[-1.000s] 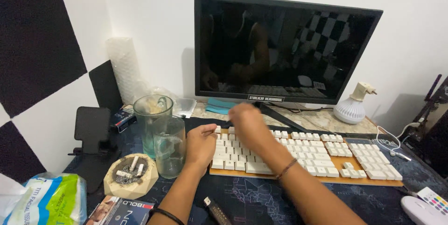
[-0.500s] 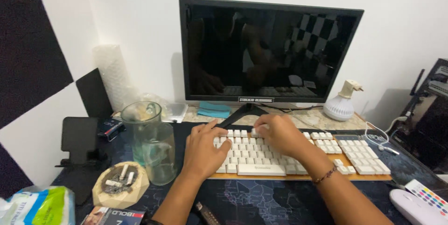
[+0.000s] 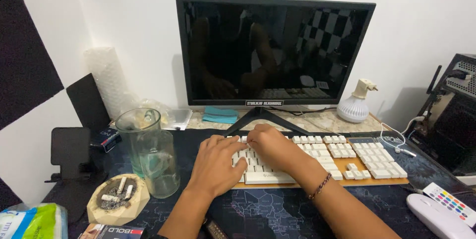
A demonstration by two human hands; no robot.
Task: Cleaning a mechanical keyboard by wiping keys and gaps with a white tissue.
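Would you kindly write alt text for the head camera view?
Both hands, left hand and right hand, rest on a white keyboard before a dark monitor. A glass pitcher, glass and ashtray stand left.

Left hand [image 3: 214,165] and right hand [image 3: 271,146] rest side by side on the white keyboard [image 3: 342,157] below the dark monitor [image 3: 272,50].

Left of the keyboard [image 3: 347,157] it's cramped by a glass mug [image 3: 159,163] and ashtray [image 3: 118,198]; the mat [image 3: 277,209] in front is open.
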